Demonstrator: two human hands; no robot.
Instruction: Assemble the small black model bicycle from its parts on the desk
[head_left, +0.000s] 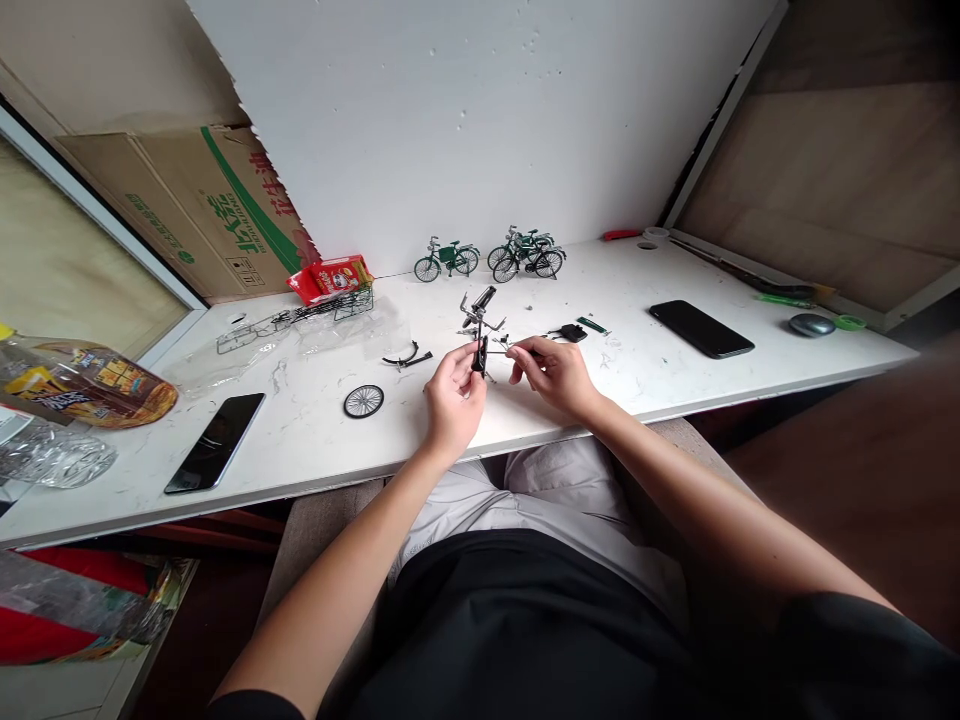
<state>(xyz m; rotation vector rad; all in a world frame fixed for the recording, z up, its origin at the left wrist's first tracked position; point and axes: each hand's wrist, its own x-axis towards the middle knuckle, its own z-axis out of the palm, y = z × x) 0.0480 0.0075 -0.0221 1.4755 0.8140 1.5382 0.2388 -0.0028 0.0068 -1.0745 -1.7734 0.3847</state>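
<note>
My left hand (456, 397) is closed on a dark, partly built model bicycle (480, 325), its silvery handlebar end pointing away from me. My right hand (553, 374) pinches a thin dark rod (498, 351) that reaches the model's side; whether it is a tool or a part I cannot tell. A loose spoked wheel (364, 401) lies flat on the white table left of my left hand. Beyond the wheel are black curved parts (407, 356). Just past my right hand lie a small black part (571, 332) and a green strip (594, 325).
Finished model bicycles (447, 259) stand along the back wall. At the left are a phone (215, 443), bottles (97, 380), a red packet (330, 279) and clear plastic with wire parts. Another phone (701, 329) and a grey mouse (811, 325) lie at the right.
</note>
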